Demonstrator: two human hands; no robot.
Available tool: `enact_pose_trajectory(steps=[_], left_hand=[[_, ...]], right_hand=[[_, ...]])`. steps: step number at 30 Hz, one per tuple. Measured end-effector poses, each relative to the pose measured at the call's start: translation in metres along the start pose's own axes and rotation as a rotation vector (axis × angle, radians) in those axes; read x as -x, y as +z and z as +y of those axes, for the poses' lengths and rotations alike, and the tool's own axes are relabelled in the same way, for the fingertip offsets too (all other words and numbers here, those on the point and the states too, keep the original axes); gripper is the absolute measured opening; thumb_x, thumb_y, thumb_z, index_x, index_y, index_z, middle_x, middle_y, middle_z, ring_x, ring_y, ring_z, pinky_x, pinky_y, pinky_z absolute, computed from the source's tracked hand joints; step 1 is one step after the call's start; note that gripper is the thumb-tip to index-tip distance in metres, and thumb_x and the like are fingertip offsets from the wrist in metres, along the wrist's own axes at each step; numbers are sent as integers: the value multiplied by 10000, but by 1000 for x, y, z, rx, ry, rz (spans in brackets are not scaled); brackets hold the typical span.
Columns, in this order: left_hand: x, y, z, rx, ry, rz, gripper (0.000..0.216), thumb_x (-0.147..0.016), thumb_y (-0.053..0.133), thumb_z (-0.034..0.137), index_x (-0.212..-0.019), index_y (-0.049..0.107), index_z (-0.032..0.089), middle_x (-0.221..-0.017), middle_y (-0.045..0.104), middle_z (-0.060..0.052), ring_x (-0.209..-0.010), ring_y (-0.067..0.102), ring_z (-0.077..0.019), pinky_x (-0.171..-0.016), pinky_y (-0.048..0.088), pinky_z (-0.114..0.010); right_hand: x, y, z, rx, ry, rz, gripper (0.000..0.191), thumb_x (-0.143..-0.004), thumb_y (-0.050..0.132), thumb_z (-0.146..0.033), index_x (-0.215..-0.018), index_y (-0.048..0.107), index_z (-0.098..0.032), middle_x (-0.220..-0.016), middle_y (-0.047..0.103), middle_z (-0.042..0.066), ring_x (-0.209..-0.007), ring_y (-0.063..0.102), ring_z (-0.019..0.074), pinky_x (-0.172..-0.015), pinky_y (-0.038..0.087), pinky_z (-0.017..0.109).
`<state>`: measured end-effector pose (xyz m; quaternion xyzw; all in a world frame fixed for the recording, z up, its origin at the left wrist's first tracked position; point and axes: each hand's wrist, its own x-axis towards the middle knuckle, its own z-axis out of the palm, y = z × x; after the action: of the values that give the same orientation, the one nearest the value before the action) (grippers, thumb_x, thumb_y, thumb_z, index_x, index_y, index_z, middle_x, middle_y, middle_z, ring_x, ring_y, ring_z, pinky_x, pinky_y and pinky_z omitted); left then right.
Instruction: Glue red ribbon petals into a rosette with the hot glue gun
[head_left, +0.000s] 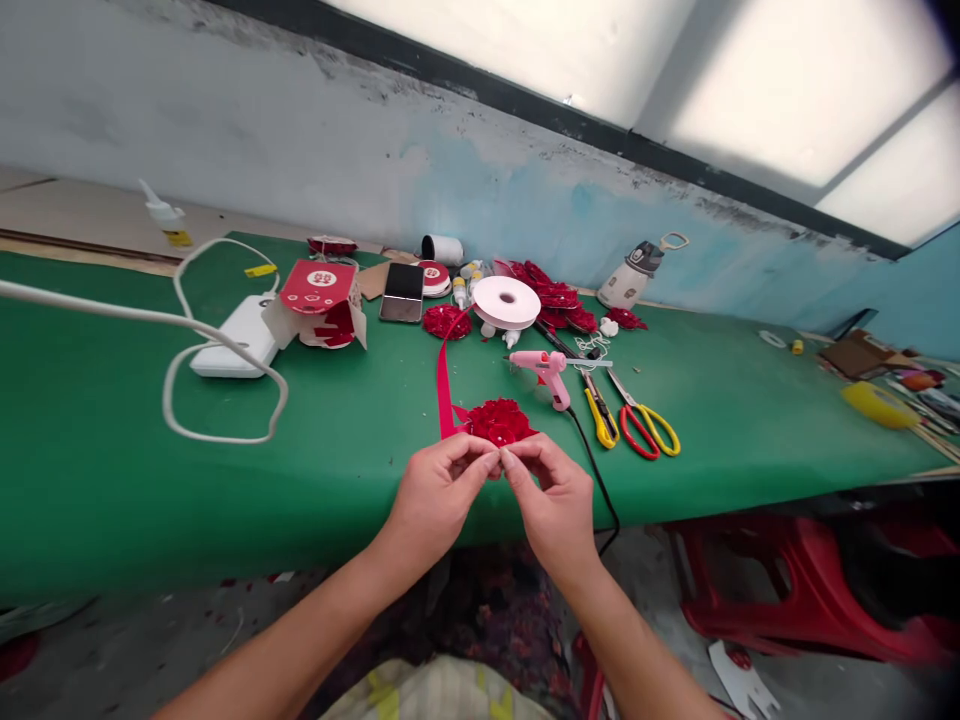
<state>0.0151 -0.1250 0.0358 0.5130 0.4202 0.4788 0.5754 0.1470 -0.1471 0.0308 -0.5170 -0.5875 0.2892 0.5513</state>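
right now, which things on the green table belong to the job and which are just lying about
Probably the job:
red flower by left hand and right hand
red ribbon
pink glue gun
scissors

Probably just lying about:
phone
drink bottle

The single view looks from the person's head, forward and down across the near edge of the long green-topped counter. It sits close above the bare left hand and bare right hand, facing the far edge, which slopes down rightward below the stained white-and-blue wall.
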Motion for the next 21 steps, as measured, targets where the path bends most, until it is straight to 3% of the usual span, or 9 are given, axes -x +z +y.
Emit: enact_pose_trajectory(steps=[4,9,17,21], left_hand=[[1,0,0,-21,4,-57,142,-821,627,289,-781,661,157,-716,615,-9,-645,530,-125,-606,420,-230],[2,-1,5,122,-87,-140,185,-862,584,309,-771,606,150,-704,558,0,-624,489,-106,-610,415,-227],[3,-9,13,123,-119,-200,197,-783,692,325,-729,661,138,-687,632,-28,-625,523,-119,-597,409,-228],[3,-14,11,250,-265,-270,192,-739,735,300,-690,658,131,-636,637,-28,-580,518,-105,-560,385,-218]], right_hand=[[-1,0,-1,-110,76,-23,89,-851,630,-237,-782,656,-188,-733,655,15,-692,627,150,-662,528,279],[-3,-2,0,-297,211,-81,110,-795,697,-288,-784,668,-182,-697,672,7,-643,636,145,-598,536,264],[1,-11,1,-258,200,-142,130,-786,708,-304,-770,671,-181,-682,639,3,-628,609,137,-563,507,248],[2,-16,0,-213,132,-217,69,-801,694,-255,-788,668,-192,-726,625,1,-661,600,133,-611,516,255]])
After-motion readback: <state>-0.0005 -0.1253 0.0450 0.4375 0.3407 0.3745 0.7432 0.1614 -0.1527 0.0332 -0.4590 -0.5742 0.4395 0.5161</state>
